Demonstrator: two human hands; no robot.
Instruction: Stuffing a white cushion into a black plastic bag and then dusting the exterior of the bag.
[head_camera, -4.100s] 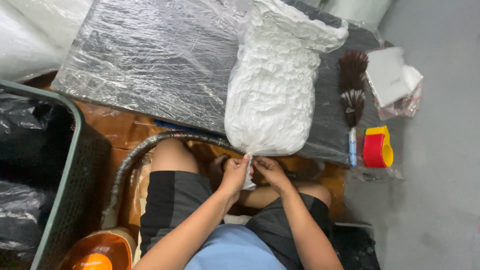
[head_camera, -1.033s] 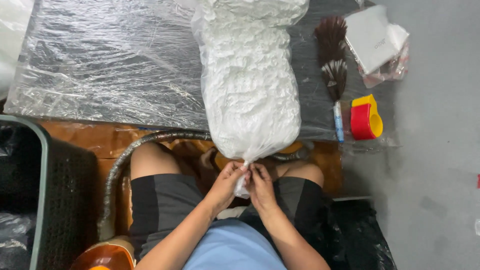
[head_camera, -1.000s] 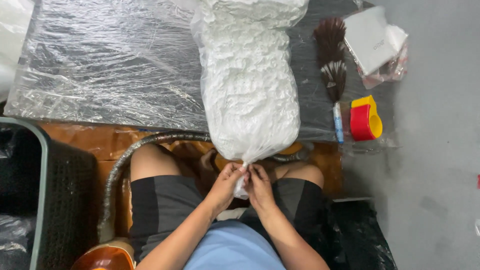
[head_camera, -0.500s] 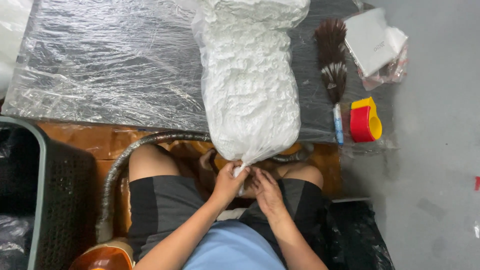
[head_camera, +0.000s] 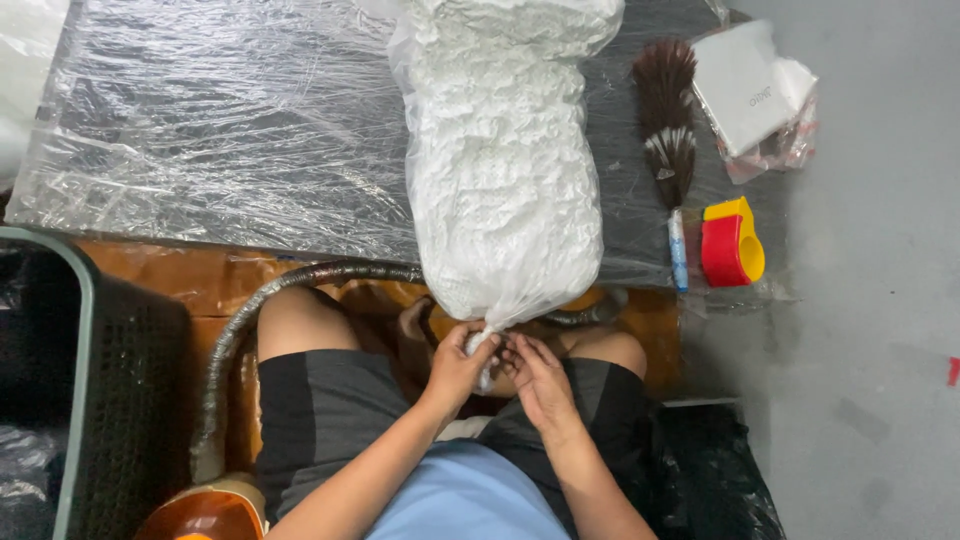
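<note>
A low tabletop (head_camera: 200, 150) wrapped in clear film fills the far half of the view, the film probably there to keep its dark surface clean. Lying on it, right of centre, is a long clear bag (head_camera: 505, 170) stuffed with white crumpled material, set lengthwise so that its gathered neck (head_camera: 482, 338) hangs off the near edge, over the seated person's lap, where both hands can get at it. At the near left stands a dark mesh basket (head_camera: 90, 380) with a pale green rim, and a ribbed hose (head_camera: 225, 350) curves from beneath the bag down past the person's left thigh. Right of the bag a feather duster (head_camera: 668, 130) lies with its handle pointing near, kept within reach; far right of it sits a white packet (head_camera: 750, 90) in clear wrap, and near the duster handle a red and yellow tape dispenser (head_camera: 733, 242). The left hand (head_camera: 460, 362) is closed around the bunched neck, pinching the plastic tight so the filling stays in. The right hand (head_camera: 537, 375) lies just beside it, fingers curled toward the same twist of plastic and touching it; whether it grips anything small of its own cannot be told.
</note>
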